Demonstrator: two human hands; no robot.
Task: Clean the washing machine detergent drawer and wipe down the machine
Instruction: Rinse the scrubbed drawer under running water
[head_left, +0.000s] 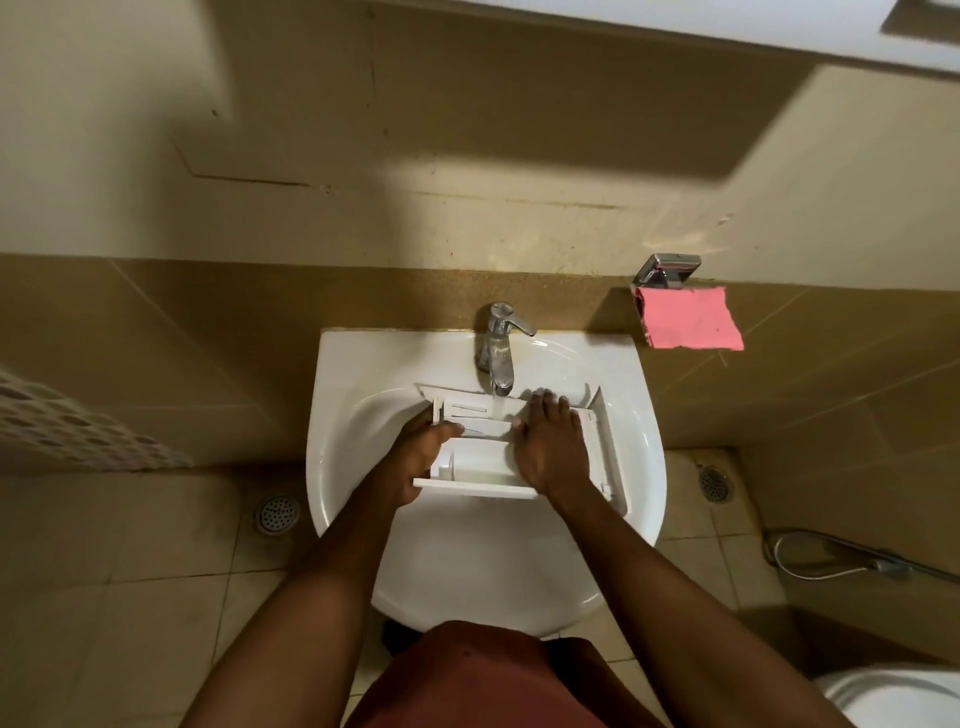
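Note:
The white plastic detergent drawer (478, 460) lies in the white wash basin (337, 415) under the chrome tap (500, 345), and a thin stream of water runs from the spout onto its far compartments. My left hand (410, 460) grips the drawer's left side, thumb over the rim. My right hand (553, 444) rests flat on the drawer's right part, fingers spread toward the tap. A second white plastic piece (605, 452) lies along the drawer's right side, partly under my right hand.
A pink cloth (688, 318) hangs from a chrome holder (667, 269) on the tiled wall to the basin's right. A white perforated basket (78, 431) is at the left. Two floor drains (278, 513) (714, 483), a spray hose (831, 558) and a toilet rim (904, 696) lie around.

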